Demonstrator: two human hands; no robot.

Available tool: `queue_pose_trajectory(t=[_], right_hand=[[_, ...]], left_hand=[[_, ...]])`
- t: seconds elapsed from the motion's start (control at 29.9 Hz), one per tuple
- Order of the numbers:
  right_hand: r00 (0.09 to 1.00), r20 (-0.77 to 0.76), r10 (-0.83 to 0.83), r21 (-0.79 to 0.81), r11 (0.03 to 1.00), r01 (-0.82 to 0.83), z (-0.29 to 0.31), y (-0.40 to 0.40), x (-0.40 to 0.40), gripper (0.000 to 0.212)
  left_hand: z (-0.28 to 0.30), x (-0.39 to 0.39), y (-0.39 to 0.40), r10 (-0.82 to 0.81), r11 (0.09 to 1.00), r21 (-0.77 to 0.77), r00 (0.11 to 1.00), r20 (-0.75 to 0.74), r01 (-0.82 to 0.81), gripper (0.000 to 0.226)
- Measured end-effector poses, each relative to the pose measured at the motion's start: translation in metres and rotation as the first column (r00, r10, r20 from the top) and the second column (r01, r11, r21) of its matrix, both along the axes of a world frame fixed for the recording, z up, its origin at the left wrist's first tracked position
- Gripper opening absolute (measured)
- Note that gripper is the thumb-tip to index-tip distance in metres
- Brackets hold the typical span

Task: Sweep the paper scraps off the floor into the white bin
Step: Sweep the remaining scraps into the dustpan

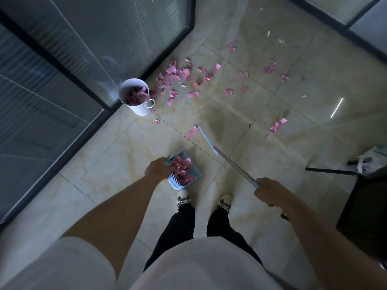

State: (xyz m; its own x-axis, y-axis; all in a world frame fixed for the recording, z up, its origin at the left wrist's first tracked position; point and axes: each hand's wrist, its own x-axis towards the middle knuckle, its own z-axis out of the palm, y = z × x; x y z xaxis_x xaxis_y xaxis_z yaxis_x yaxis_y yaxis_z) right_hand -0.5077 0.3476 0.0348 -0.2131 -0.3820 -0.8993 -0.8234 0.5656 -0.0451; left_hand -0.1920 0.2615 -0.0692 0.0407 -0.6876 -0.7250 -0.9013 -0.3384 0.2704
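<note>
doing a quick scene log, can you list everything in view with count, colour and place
white bin: one, white with a loop handle, by the glass partition, pink scraps already inside
paper scraps: many, mostly pink with a few white, scattered on the floor beyond the bin; a few nearer the broom head
dustpan: one, light blue, in front of the feet, loaded with pink scraps
broom: one, light blue head, metal pole
floor: beige marbled tiles
glass partition: dark-framed, on the left
chair: dark, right edge, partly seen
shoes: two, light with dark stripes
left hand: on the dustpan handle
right hand: gripping the broom pole
</note>
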Motion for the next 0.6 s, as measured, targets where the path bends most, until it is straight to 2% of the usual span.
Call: queue_pose_trajectory(t=[0.37,0.5,0.6], right_hand=[[0.996,-0.083,-0.019,-0.059,0.998,0.014,-0.035,-0.072,0.039,0.039],[0.986,-0.097,0.133,-0.001,0.991,-0.133,-0.036,-0.078,0.057,0.036],[0.938,-0.127,0.323,0.029,0.946,-0.322,-0.030,-0.074,0.066,0.035]], left_hand=[[0.000,0.011,-0.015,0.233,0.972,-0.053,0.972,0.038,-0.231,0.035],[-0.006,0.011,-0.020,0.286,0.957,-0.048,0.958,0.021,-0.285,0.036],[-0.010,0.010,-0.023,0.296,0.955,-0.024,0.955,0.013,-0.296,0.039]])
